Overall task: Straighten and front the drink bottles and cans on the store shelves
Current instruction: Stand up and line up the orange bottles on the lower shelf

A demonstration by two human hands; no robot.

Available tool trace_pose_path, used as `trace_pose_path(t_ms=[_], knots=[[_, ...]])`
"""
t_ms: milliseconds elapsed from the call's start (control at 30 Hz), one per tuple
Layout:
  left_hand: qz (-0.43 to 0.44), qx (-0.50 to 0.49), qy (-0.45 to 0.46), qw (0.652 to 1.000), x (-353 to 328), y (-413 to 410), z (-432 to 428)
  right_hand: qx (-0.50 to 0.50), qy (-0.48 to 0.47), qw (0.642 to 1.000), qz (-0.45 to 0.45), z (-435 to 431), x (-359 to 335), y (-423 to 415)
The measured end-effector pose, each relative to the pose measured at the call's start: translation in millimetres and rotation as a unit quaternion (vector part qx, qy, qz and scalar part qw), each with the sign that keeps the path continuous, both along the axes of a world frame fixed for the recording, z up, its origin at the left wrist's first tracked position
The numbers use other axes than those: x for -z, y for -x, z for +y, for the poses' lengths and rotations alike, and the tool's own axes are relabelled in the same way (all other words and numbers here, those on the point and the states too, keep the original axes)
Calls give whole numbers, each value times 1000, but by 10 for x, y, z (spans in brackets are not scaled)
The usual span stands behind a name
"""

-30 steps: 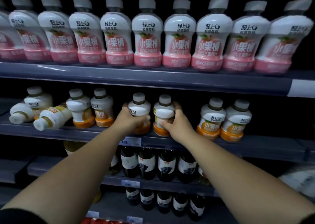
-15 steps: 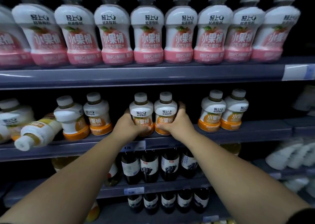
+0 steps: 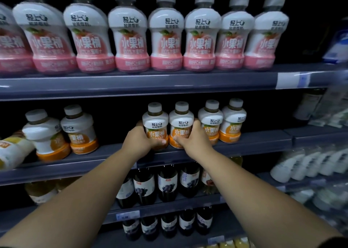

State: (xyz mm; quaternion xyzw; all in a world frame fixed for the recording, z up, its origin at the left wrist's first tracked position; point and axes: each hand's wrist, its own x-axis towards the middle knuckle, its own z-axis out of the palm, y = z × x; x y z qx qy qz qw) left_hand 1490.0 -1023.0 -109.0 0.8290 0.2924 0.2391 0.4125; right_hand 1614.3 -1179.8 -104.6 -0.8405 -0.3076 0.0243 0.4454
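Note:
On the middle shelf (image 3: 254, 143), my left hand (image 3: 139, 141) grips a white-and-orange juice bottle (image 3: 155, 123) around its lower body. My right hand (image 3: 192, 139) grips the matching bottle (image 3: 181, 123) beside it. Both bottles stand upright, labels facing me, touching each other. Two more orange bottles (image 3: 211, 121) (image 3: 233, 120) stand right against them on the right. At the left, two orange bottles (image 3: 44, 134) (image 3: 80, 130) stand turned sideways, and one lies tipped over (image 3: 13, 150) at the far left edge.
A row of pink-labelled bottles (image 3: 165, 34) fills the top shelf. Dark juice bottles (image 3: 167, 183) stand on the shelves below my arms. White bottles (image 3: 305, 164) lie in the neighbouring bay at the right. A gap separates the held bottles from the left pair.
Both hands have slid their two bottles to the right, closing the gap to the right-hand pair. The labels now face front. The view shifted right and closer.

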Motion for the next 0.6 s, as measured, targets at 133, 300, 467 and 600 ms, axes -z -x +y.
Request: trace_pose_path(t_ms=[133, 300, 467, 600], knots=[[-7, -4, 3, 1000, 8, -14, -24, -17, -5, 1000, -19, -81, 28, -13], [-4, -4, 5, 1000, 11, -19, -30, -37, -47, 998, -15, -262, 138, 21], [19, 37, 17, 999, -38, -78, -105, -24, -84, 995, -37, -407, 203, 122], [68, 34, 12, 997, -64, -73, -140, -45, -88, 994, -43, -439, 205, 264]])
